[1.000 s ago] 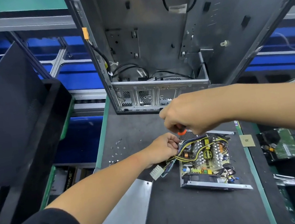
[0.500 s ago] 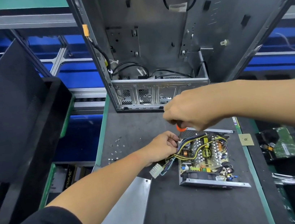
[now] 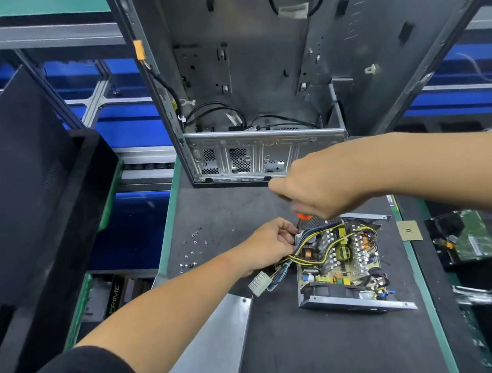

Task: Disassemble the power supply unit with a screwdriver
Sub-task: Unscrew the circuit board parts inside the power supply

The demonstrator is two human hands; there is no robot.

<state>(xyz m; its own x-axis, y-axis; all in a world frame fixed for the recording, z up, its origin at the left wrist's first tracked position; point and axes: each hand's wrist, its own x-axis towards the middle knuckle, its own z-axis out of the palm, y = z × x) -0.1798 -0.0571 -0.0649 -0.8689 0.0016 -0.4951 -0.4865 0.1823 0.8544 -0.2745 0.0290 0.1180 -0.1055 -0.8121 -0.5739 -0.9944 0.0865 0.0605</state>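
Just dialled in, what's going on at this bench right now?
A person is taking apart an opened power supply unit on the dark mat. The left hand pinches its wire bundle aside at the unit's far left corner. The right hand grips an orange-handled screwdriver pointed down there. Loose screws lie to the left.

The power supply unit is seen lying flat on the dark mat, at about four o'clock from the frame's centre, its cover removed so that the circuit board, coils, heat sinks and yellow and black wires are exposed. A white connector on its wire bundle is trailed out at nine o'clock from it. Only the orange part of the screwdriver is visible, at the unit's eleven o'clock corner.
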